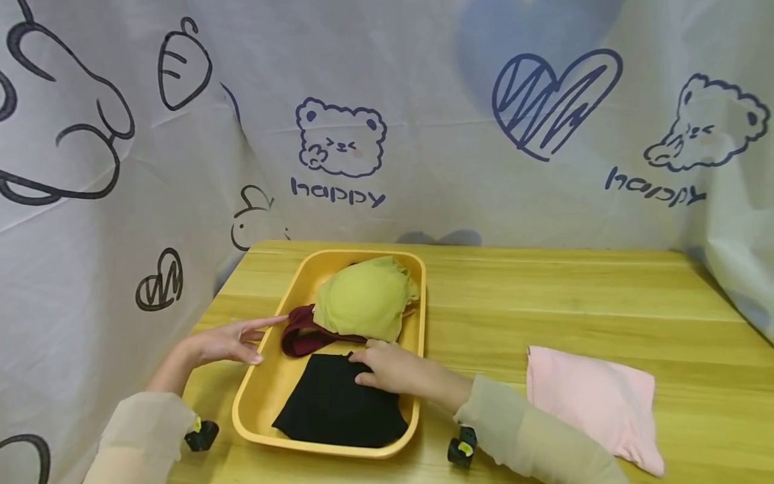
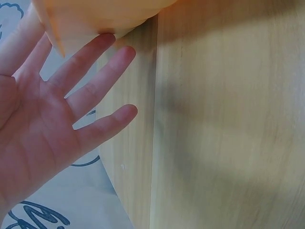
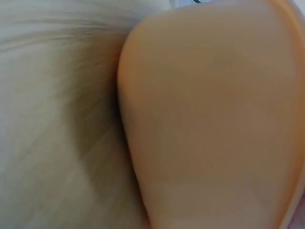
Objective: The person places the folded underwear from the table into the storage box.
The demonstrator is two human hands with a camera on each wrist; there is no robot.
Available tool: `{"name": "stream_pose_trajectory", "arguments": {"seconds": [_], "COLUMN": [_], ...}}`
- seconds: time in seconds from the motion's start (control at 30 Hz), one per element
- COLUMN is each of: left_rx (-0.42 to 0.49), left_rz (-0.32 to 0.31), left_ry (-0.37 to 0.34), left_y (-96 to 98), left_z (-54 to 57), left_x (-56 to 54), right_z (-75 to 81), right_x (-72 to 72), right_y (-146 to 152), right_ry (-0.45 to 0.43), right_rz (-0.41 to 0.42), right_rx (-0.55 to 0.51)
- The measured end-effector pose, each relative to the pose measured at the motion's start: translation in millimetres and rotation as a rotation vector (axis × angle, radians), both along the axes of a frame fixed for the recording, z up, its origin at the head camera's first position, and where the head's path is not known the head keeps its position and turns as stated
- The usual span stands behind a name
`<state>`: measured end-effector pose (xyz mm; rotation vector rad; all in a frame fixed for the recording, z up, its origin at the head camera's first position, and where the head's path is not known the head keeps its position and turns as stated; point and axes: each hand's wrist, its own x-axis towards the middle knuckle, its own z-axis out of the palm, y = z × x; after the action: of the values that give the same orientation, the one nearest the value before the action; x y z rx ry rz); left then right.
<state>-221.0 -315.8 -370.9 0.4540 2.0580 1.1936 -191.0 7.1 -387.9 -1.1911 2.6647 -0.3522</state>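
A yellow tray (image 1: pixel 326 452) holds a folded black cloth (image 1: pixel 338 403) at its near end. Behind that, a yellow-green cloth bundle (image 1: pixel 363 299) lies partly over a dark red cloth (image 1: pixel 298 336). My left hand (image 1: pixel 226 341) is at the tray's left rim with its fingers straight; in the left wrist view they are spread, some against the tray's outer wall (image 2: pixel 95 19). Over the black cloth's upper right edge, my right hand (image 1: pixel 393 366) touches the fabric, thumb and forefinger apart. Only the tray's outer wall (image 3: pixel 205 114) shows clearly in the right wrist view.
To the right of the tray, a folded pink cloth (image 1: pixel 592 403) lies on the wooden table (image 1: pixel 484 296). A white curtain (image 1: pixel 435 154) with drawn figures hangs behind the table and along its sides.
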Motion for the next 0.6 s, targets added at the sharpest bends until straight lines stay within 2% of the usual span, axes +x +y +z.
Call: {"name": "stream_pose_trajectory", "arguments": {"seconds": [0.13, 0.27, 0.47, 0.6], "left_rx": [-0.004, -0.014, -0.007, -0.011], "left_rz": [-0.005, -0.001, -0.010, -0.001], "left_ry": [0.005, 0.008, 0.012, 0.006], "left_y": [0.1, -0.3, -1.3, -1.5], "left_z": [-1.1, -1.9, -3.5, -2.7], "left_x": [-0.6, -1.6, -2.4, -3.0], "right_z": [3.0, 4.3, 7.9, 9.6], "right_x": [-2.9, -6.4, -11.2, -16.2], "right_y": [5, 12, 23, 33], "right_ry": [-0.034, -0.103, -0.127, -0.127], "right_rz": [-0.023, -0.045, -0.012, 0.013], "right_rx": [-0.056, -0.117, -0.251, -0.302]}}
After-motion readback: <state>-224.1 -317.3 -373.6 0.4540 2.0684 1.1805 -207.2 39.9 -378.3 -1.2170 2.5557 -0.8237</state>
